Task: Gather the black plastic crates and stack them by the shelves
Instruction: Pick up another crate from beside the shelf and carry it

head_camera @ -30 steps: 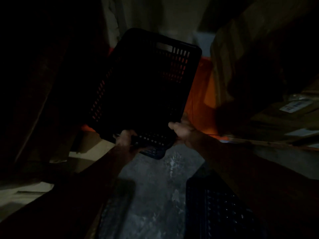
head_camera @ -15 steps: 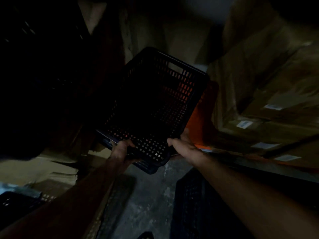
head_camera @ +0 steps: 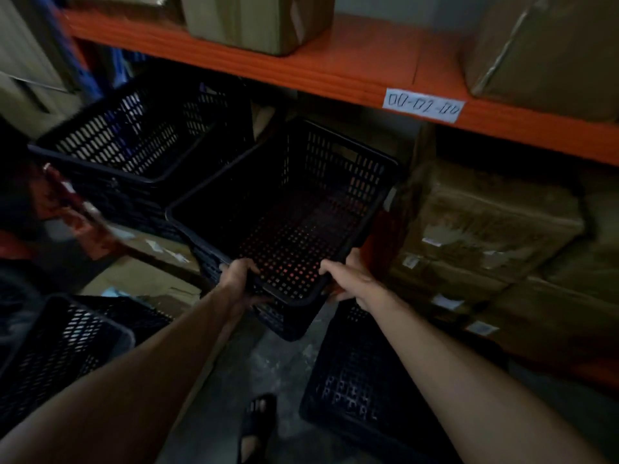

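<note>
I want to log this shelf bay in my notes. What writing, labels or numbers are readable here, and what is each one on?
White tag on the orange shelf beam: handwritten, blurred; it looks like "00-02-00", but I cannot be sure of the digits.
Small white stickers on the wrapped cardboard boxes under the beam: too small and blurred to read.
Black crate held by the left hand and the right hand: no text visible.

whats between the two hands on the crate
In the head view, only the held crate's near rim spans between the left hand and right hand; nothing else lies there.
</note>
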Action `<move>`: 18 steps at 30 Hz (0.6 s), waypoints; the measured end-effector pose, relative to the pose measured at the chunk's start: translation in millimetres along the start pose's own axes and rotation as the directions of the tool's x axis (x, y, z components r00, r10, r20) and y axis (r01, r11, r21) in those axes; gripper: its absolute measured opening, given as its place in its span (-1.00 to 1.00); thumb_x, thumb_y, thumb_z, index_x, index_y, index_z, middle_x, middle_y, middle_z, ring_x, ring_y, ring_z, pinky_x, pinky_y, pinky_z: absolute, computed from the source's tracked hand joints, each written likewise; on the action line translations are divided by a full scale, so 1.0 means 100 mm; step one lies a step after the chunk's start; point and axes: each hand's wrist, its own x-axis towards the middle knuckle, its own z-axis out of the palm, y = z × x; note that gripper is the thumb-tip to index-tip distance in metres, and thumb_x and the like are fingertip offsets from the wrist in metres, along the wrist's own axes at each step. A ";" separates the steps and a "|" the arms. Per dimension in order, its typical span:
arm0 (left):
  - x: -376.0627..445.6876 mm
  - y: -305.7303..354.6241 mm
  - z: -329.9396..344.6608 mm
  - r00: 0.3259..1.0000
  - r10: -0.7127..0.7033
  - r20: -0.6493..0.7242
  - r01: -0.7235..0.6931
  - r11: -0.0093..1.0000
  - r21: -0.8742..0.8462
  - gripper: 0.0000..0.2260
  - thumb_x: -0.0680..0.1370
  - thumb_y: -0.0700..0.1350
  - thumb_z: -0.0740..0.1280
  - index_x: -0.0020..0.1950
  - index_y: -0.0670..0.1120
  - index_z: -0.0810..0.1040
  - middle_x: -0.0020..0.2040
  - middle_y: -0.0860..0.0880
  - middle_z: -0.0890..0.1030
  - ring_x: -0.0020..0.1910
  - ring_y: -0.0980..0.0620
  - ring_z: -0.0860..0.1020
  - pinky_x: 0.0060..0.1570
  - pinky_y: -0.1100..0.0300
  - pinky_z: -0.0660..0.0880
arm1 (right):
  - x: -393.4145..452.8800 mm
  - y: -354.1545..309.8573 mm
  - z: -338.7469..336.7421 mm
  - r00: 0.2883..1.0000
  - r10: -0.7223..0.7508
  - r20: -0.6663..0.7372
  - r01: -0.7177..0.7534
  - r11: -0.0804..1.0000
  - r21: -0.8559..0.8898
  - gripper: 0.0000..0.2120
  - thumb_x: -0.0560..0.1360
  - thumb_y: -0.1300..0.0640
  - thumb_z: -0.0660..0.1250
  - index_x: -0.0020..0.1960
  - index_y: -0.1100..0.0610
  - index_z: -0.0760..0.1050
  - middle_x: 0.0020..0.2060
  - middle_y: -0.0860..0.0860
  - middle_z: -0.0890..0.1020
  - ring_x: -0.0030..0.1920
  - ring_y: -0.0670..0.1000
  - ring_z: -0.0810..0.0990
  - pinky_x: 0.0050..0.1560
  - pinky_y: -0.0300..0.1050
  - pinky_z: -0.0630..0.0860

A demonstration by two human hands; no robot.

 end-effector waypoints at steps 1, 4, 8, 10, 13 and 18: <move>-0.18 0.01 -0.07 1.000 0.010 -0.015 -0.010 1.000 -0.002 -0.41 0.36 -0.27 0.18 0.41 -0.11 0.24 0.36 -0.28 0.36 0.22 -0.35 0.45 -0.37 -0.09 0.59 | -0.18 -0.02 0.02 1.000 -0.006 0.011 0.006 1.000 -0.001 -0.27 0.31 0.03 0.38 0.37 -0.14 0.10 0.04 -0.15 0.40 -0.22 -0.03 0.59 -0.40 -0.09 0.63; -0.67 0.04 -0.25 0.999 0.031 -0.034 -0.031 1.000 -0.001 -0.40 0.34 -0.26 0.18 0.40 -0.09 0.25 0.33 -0.28 0.38 0.09 -0.31 0.49 -0.41 -0.10 0.59 | -0.67 -0.03 0.04 0.999 -0.005 0.048 0.007 0.999 -0.036 -0.27 0.31 -0.09 0.42 0.36 -0.15 0.12 0.19 -0.06 0.40 -0.01 0.04 0.58 -0.38 -0.09 0.63; -1.12 0.09 -0.55 0.999 0.011 -0.047 -0.005 0.993 0.122 -0.44 0.32 -0.25 0.16 0.35 -0.15 0.31 0.22 -0.27 0.48 0.05 -0.35 0.51 -0.44 -0.08 0.58 | -1.18 -0.07 -0.24 1.000 0.014 0.006 -0.014 1.000 0.022 -0.43 0.38 -0.28 0.37 0.24 0.01 0.32 0.02 0.11 0.63 -0.14 0.13 0.71 -0.25 0.09 0.67; -1.26 0.18 -0.69 0.998 0.012 -0.055 -0.001 0.981 0.196 -0.61 0.34 -0.27 0.14 0.17 -0.19 0.38 0.02 -0.25 0.50 -0.11 -0.31 0.50 -0.56 0.00 0.54 | -1.33 -0.12 -0.49 0.989 0.012 -0.148 0.000 0.997 0.083 -0.46 0.44 -0.20 0.36 0.28 0.02 0.26 0.14 0.12 0.55 -0.05 0.16 0.66 -0.21 0.11 0.67; -1.41 0.29 -0.85 1.000 0.017 -0.010 -0.012 0.941 0.337 -0.83 0.39 -0.28 0.15 -0.03 -0.21 0.40 -0.13 -0.18 0.46 -0.22 -0.21 0.44 -0.59 0.13 0.49 | -1.54 -0.06 -0.81 0.921 0.052 -0.387 0.032 0.977 0.210 -0.35 0.48 0.02 0.40 0.41 -0.08 0.08 0.41 0.13 0.31 0.17 0.19 0.52 -0.16 0.07 0.63; -1.60 0.33 -0.93 0.992 -0.034 0.123 -0.031 0.869 0.494 -0.83 0.41 -0.31 0.15 -0.36 -0.12 0.39 -0.38 -0.10 0.46 -0.38 -0.07 0.42 -0.43 0.22 0.35 | -1.97 0.38 -1.10 0.775 0.259 -0.576 -0.043 0.932 0.361 -0.01 0.44 0.27 0.42 0.53 -0.12 -0.21 0.51 0.13 0.15 0.35 0.22 0.40 -0.06 0.07 0.59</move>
